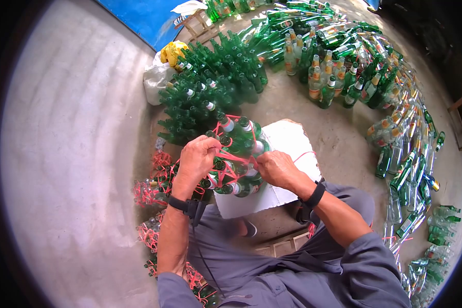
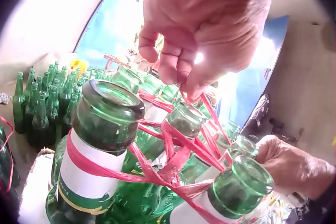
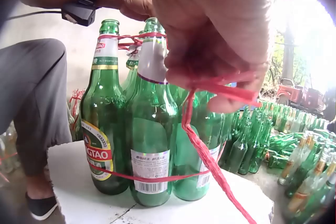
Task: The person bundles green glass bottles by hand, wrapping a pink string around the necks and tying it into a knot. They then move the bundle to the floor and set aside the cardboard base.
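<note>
Around: standing green bottles [image 1: 218, 77], a sprawling heap of bottles [image 1: 408, 141], a yellow bag [image 1: 173, 53] beside a white sack [image 1: 158, 84]. Bottle necks [image 2: 109, 113] rise between the hands. Item: bundle of Tsingtao bottles [image 3: 151, 124], upright on a white board [image 1: 297, 146], just below and between both hands. Left hand [image 1: 196, 160]: thumb and fingers pinching red twine [image 2: 175, 170]; right hand [image 1: 276, 168]: fingers curled around another stretch (tail hanging). Green glass, white neck labels, twine criss-crossed above, banded below.
</note>
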`<action>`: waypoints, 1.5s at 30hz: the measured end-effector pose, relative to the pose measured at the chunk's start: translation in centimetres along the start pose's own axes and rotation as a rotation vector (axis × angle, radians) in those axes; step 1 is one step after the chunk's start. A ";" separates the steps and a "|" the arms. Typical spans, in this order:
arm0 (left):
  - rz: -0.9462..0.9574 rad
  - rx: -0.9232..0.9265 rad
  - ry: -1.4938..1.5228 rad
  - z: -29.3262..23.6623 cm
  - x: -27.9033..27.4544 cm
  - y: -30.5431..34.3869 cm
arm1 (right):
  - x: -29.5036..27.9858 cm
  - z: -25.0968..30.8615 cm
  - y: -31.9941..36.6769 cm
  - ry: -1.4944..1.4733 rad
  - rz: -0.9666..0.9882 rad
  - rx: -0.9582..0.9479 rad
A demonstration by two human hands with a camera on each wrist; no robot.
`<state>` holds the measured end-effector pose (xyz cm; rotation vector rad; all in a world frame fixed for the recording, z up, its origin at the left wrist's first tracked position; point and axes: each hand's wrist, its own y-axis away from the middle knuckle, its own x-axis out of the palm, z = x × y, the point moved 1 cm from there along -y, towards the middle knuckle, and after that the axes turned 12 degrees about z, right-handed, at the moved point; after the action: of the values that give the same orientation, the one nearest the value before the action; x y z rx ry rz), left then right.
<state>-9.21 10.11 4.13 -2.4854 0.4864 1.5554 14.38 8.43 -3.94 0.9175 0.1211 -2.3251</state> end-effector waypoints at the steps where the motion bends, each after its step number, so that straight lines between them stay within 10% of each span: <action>1: -0.012 0.002 0.027 0.2 -0.1 -0.1 | 0.1 0.1 0.1 -0.043 0.020 0.003; 45: -0.049 -0.040 -0.156 1.3 1.0 -3.7 | -0.1 0.3 0.2 0.018 0.019 0.052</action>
<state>-8.58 13.77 2.50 -2.3605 0.3719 1.7384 14.36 8.25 -3.60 0.9616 0.0600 -2.3127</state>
